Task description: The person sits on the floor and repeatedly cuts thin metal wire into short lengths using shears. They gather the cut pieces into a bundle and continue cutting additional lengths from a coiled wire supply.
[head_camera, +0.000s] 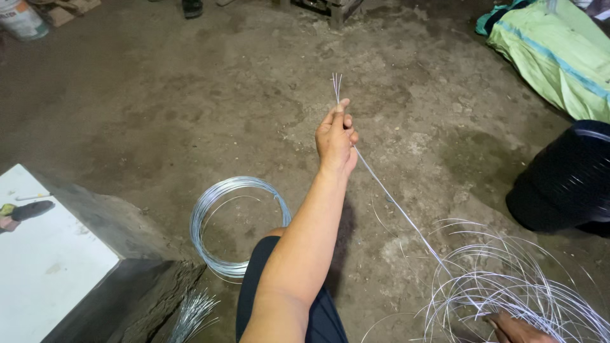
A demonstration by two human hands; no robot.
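Observation:
My left hand (335,136) is stretched out over the dirt floor and shut on a thin bundle of silver wire strands (394,203). The strand tips (335,81) stick out just above my fingers. The strands run taut down to the right into a loose tangle of wire loops (508,286). My right hand (518,329) rests at the bottom edge inside that tangle, fingers on the loops; its grip is mostly hidden. A neat round coil of wire (204,216) lies on the floor left of my arm.
A white slab (44,273) with a dark-handled tool (28,211) sits at the left. Short cut wires (190,314) lie by its corner. A black bucket (565,178) stands at the right, a green sack (553,51) behind it, and a pail (22,19) at top left.

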